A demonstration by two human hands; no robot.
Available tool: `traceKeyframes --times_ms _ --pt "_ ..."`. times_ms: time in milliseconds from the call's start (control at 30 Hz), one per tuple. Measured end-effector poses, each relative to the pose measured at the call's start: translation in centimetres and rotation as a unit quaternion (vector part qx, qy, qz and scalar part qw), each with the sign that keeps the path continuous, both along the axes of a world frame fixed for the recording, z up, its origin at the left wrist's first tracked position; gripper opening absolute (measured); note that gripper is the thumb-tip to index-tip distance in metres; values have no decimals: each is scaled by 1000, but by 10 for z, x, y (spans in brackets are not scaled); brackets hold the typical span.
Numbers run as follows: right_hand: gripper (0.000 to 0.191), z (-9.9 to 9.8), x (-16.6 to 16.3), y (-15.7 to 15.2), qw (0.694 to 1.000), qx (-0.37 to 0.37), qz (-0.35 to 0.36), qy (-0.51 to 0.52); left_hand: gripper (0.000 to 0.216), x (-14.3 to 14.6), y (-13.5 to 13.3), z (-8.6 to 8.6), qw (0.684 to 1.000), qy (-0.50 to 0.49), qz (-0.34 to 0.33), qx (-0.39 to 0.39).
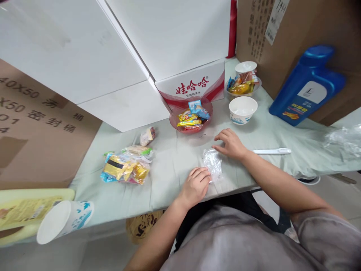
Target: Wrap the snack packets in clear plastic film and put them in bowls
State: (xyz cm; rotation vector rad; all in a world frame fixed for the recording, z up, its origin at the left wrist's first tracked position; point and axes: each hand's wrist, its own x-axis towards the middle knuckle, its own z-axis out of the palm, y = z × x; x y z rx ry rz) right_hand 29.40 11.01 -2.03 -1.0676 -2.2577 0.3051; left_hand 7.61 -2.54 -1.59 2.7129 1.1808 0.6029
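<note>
A small clear plastic bag [213, 162] lies crumpled near the table's front edge. At its lower left side is my left hand [196, 187], its fingers curled together over the bag's edge; the thumb is hidden. Just above the bag's upper right corner, my right hand [229, 145] has thumb and index finger apart, holding nothing I can see. Behind the hands stands a pink bowl [175, 122] of wrapped snacks [193, 116]. A white paper bowl [243, 113] is beyond my right hand. Right of that hand, partly behind the forearm, lies a white plastic utensil [272, 151].
Bagged snacks [126, 167] and a small packet [147, 136] lie at left. A paper cup [66, 221] rests tipped at the front left edge. White boxes [191, 37] line the back. A blue bottle [306, 86] and another snack bowl [255, 90] are at right.
</note>
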Motion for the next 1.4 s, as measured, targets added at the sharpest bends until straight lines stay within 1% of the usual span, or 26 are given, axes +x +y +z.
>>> traceKeyframes --times_ms 67,100,167,233,333,400,500,533,633,667,733,800,867,900,1033,1067,1100,1133,1167,1200,1233,1267,1300,1333,1367,1400 --pt "44 2 0 -1 994 -9 108 -11 26 -2 -2 3 1000 -13 -1 -14" --pt "50 2 -1 -2 989 -17 146 -33 25 -2 -1 5 999 -23 -3 -23" --pt "56 1 -4 -5 981 -26 175 -83 24 -3 4 9 998 -44 0 -42" --pt "51 -1 -8 -7 979 -25 169 -113 23 -2 15 11 996 -57 30 -62" --pt "43 -3 -9 -8 979 -21 161 -121 19 3 40 10 985 -73 113 -110" --pt "44 -2 -7 -6 980 -27 162 -109 15 7 57 8 970 -94 162 -153" --pt "46 0 1 1 984 -46 162 -50 10 11 71 1 955 -121 201 -182" --pt "43 1 4 3 986 -50 156 -25 11 11 73 -1 953 -128 207 -181" --pt "22 5 12 8 989 -62 128 38 13 10 70 -8 947 -151 222 -178" --pt "19 7 13 8 988 -74 121 56 12 9 69 -9 945 -158 226 -178" --pt "20 9 12 4 983 -115 116 90 9 9 67 -12 941 -167 233 -179" --pt "23 10 7 -1 975 -150 125 102 7 9 66 -13 940 -175 234 -177" --pt "24 9 1 -6 976 -158 130 80 8 10 67 -14 940 -181 233 -172" --pt "22 8 -2 -8 979 -152 124 62 8 11 67 -15 940 -184 234 -167" --pt "11 3 -11 -10 991 -114 72 0 6 12 70 -19 937 -190 254 -145" --pt "10 1 -12 -10 992 -105 66 -16 9 11 70 -19 938 -191 262 -126" --pt "9 1 -13 -9 993 -99 62 -31 12 11 70 -19 940 -189 269 -92" --pt "9 0 -14 -9 993 -95 61 -43 14 10 70 -18 944 -184 272 -41" --pt "9 0 -14 -9 993 -93 60 -51 15 9 69 -17 948 -174 265 17" --pt "9 0 -14 -9 992 -93 58 -55 16 9 68 -15 955 -157 240 73" --pt "10 0 -15 -9 992 -95 56 -57 17 9 67 -14 964 -135 197 115" --pt "11 0 -15 -9 992 -97 54 -59 18 10 66 -13 975 -108 146 131" --pt "11 0 -15 -8 992 -99 48 -63 18 11 65 -12 984 -81 99 126" --pt "11 -1 -15 -8 992 -102 38 -69 18 12 65 -12 991 -56 66 107" --pt "11 -1 -14 -7 992 -103 23 -74 18 14 65 -12 995 -36 53 82" --pt "10 -1 -13 -6 991 -104 6 -78 18 15 66 -13 996 -24 57 58"
